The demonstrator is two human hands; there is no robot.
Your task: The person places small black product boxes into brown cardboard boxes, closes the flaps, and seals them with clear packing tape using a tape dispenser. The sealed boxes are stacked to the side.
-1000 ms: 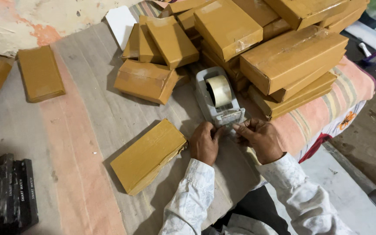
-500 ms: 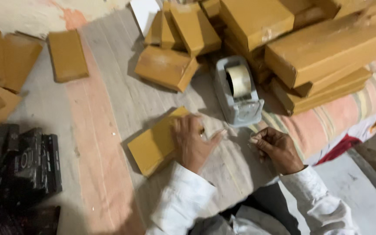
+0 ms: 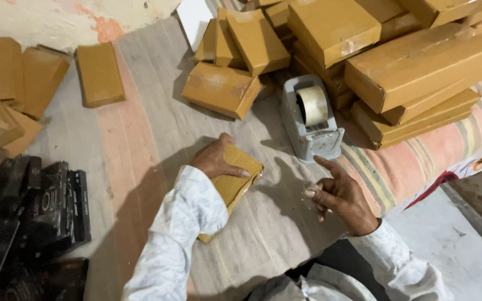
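My left hand point(image 3: 217, 159) rests on a flat brown paper-wrapped parcel point(image 3: 235, 181) lying on the grey cloth in front of me, fingers wrapped over its near end. My right hand point(image 3: 338, 195) hovers just right of it, below the grey tape dispenser point(image 3: 311, 120), and pinches a short strip of clear tape point(image 3: 311, 195) at the fingertips with the index finger raised. The dispenser holds a roll of clear tape and stands against the pile of parcels.
A heap of brown wrapped parcels point(image 3: 397, 61) fills the top right on a striped cloth point(image 3: 436, 150). More brown parcels point(image 3: 99, 72) lie at the top left. Several black boxes point(image 3: 34, 212) are stacked at the left edge. Bare floor point(image 3: 464, 245) shows at the lower right.
My left hand left the dispenser and came down on the parcel, drawing it closer. My right hand pulled away from the dispenser with a piece of tape.
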